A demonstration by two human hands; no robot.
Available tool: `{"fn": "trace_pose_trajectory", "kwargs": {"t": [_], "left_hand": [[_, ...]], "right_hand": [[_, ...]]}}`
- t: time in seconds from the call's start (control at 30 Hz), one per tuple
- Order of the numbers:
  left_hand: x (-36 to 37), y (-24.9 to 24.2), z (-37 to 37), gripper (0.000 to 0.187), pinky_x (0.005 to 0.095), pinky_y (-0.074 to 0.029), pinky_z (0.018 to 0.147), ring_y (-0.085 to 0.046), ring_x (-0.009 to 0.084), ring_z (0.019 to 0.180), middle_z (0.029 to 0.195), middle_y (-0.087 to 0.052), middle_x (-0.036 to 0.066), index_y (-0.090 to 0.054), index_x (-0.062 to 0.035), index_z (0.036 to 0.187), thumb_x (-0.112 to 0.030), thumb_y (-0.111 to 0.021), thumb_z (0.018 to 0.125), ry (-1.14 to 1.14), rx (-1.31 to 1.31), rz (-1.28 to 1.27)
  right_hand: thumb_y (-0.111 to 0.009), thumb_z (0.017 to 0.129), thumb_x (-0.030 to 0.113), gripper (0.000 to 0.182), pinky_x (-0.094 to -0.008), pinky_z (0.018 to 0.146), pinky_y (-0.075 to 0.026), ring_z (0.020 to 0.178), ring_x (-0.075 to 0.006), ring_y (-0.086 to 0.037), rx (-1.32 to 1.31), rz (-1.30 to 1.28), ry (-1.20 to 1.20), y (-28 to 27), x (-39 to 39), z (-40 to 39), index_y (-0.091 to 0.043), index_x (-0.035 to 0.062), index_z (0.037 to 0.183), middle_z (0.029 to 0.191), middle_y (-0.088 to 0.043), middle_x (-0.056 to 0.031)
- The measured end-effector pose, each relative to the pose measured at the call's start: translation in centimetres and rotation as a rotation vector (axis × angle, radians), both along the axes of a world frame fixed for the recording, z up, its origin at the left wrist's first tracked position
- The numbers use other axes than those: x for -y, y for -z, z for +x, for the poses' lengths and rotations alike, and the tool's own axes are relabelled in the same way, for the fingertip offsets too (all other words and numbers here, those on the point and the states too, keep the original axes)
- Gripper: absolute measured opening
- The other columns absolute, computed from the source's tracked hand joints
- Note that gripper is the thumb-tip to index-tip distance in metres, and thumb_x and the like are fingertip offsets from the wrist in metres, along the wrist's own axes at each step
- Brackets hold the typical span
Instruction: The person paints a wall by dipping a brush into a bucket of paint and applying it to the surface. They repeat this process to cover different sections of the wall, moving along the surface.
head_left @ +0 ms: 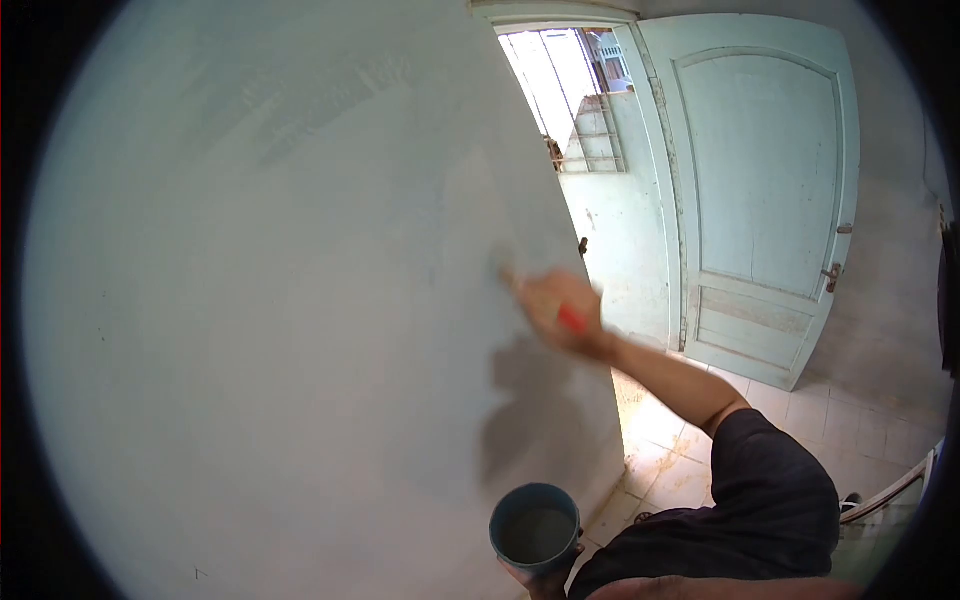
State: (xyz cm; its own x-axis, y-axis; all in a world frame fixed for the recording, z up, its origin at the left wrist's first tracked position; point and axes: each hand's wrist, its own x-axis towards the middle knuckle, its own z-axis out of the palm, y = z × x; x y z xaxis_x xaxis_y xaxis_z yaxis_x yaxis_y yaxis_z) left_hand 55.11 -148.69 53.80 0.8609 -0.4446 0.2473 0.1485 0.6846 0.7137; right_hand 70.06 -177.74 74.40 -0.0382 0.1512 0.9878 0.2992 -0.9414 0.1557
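My right hand [556, 305] is stretched out to the pale grey wall [300, 320], closed around a paintbrush [572, 318] with a red handle end. Motion smears the hand and the brush tip, which is at or very near the wall surface. Low in the view, my left hand [545, 584] grips a round blue-grey pot [497, 522] from below and the side. Greyish liquid, apparently paint, lies inside it. Most of the left hand's fingers are hidden under the pot.
Right of the wall's edge is a doorway with a pale green door [765, 170] swung open. Beyond it a barred window [575, 100] lets in bright light. The floor [680, 485] is tiled and stained. A framed panel [895, 495] stands at lower right.
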Motion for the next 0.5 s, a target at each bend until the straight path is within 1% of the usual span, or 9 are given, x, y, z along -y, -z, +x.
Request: {"fn": "trace_pose_trajectory", "kwargs": {"t": [0.03,0.1,0.13,0.2,0.27,0.33,0.37,0.43,0.5], "left_hand": [[0.1,-0.6,0.0,0.083,0.0497,-0.059,0.065,-0.064,0.0429,0.094,0.121,-0.057,0.029,-0.036,-0.0044,0.146,-0.058,-0.059,0.087,0.011,0.033,0.006],[0.0,-1.5,0.2,0.082,0.0501,-0.061,0.065,-0.065,0.0429,0.094,0.121,-0.057,0.029,-0.036,-0.0036,0.146,-0.055,-0.060,0.087,0.031,0.095,0.020],[-0.2,-1.8,0.1,0.081,0.0503,-0.061,0.065,-0.065,0.0428,0.094,0.121,-0.057,0.029,-0.036,-0.0032,0.146,-0.053,-0.061,0.088,0.039,0.120,0.034],[-1.0,-2.1,-0.7,0.079,0.0507,-0.062,0.065,-0.066,0.0428,0.094,0.121,-0.056,0.030,-0.036,-0.0025,0.145,-0.050,-0.063,0.088,0.058,0.151,0.075],[-1.4,-0.2,-1.2,0.081,0.0504,-0.060,0.068,-0.064,0.0431,0.097,0.123,-0.055,0.029,-0.035,-0.0039,0.146,-0.053,-0.061,0.088,0.096,0.036,0.026],[-1.1,3.3,-0.9,0.084,0.0497,-0.056,0.074,-0.059,0.0439,0.103,0.128,-0.053,0.028,-0.035,-0.0067,0.148,-0.060,-0.059,0.087,0.162,-0.155,-0.106],[-1.1,5.0,-0.8,0.086,0.0494,-0.054,0.077,-0.057,0.0443,0.106,0.131,-0.052,0.027,-0.035,-0.0081,0.148,-0.063,-0.058,0.086,0.191,-0.253,-0.175],[-1.4,6.5,-1.2,0.088,0.0491,-0.052,0.080,-0.055,0.0446,0.109,0.133,-0.050,0.026,-0.035,-0.0095,0.149,-0.066,-0.056,0.085,0.208,-0.370,-0.241],[-1.3,6.2,-1.2,0.086,0.0507,-0.054,0.078,-0.056,0.0460,0.108,0.132,-0.051,0.027,-0.035,-0.0090,0.149,-0.065,-0.054,0.087,0.170,-0.356,-0.218]], "right_hand": [[-0.075,0.084,0.005,0.025,-0.0315,0.056,-0.049,0.063,-0.0224,-0.062,-0.129,0.006,-0.220,3.0,-1.6,-0.3,-0.073,0.0080,0.108,0.073,-0.062,-0.0063],[-0.074,0.084,0.005,0.028,-0.0325,0.056,-0.049,0.064,-0.0206,-0.062,-0.276,-0.056,-0.630,4.0,-5.9,-3.6,-0.072,0.0092,0.112,0.077,-0.064,-0.0071],[-0.074,0.084,0.005,0.028,-0.0325,0.056,-0.049,0.064,-0.0206,-0.062,-0.274,-0.052,-0.632,4.0,-5.7,-3.9,-0.072,0.0092,0.112,0.077,-0.064,-0.0071],[-0.073,0.084,0.001,0.037,-0.0328,0.072,-0.055,0.077,-0.0228,-0.065,-0.471,0.063,-0.812,5.0,-5.4,-4.9,-0.071,0.0102,0.119,0.094,-0.071,-0.0089],[-0.072,0.086,0.002,0.032,-0.0319,0.070,-0.055,0.080,-0.0188,-0.066,-0.575,0.326,-0.665,5.7,-2.9,-3.1,-0.074,0.0118,0.116,0.095,-0.073,-0.0081],[-0.072,0.088,0.005,0.021,-0.0281,0.063,-0.054,0.076,-0.0159,-0.066,-0.482,0.559,-0.620,5.0,-0.2,-2.1,-0.076,0.0095,0.108,0.095,-0.074,-0.0077],[-0.071,0.089,0.006,0.014,-0.0239,0.057,-0.052,0.068,-0.0119,-0.064,-0.336,0.680,-0.595,6.2,1.4,-0.8,-0.076,0.0061,0.102,0.097,-0.075,-0.0074],[-0.070,0.091,0.006,0.010,-0.0235,0.057,-0.051,0.062,-0.0071,-0.061,-0.160,0.844,-0.523,4.3,2.2,-2.2,-0.075,0.0031,0.099,0.097,-0.075,-0.0068],[-0.072,0.087,0.001,0.015,-0.0261,0.059,-0.053,0.070,-0.0145,-0.066,-0.060,0.940,-0.508,4.7,2.5,-2.0,-0.075,0.0016,0.102,0.092,-0.074,-0.0096]]}}
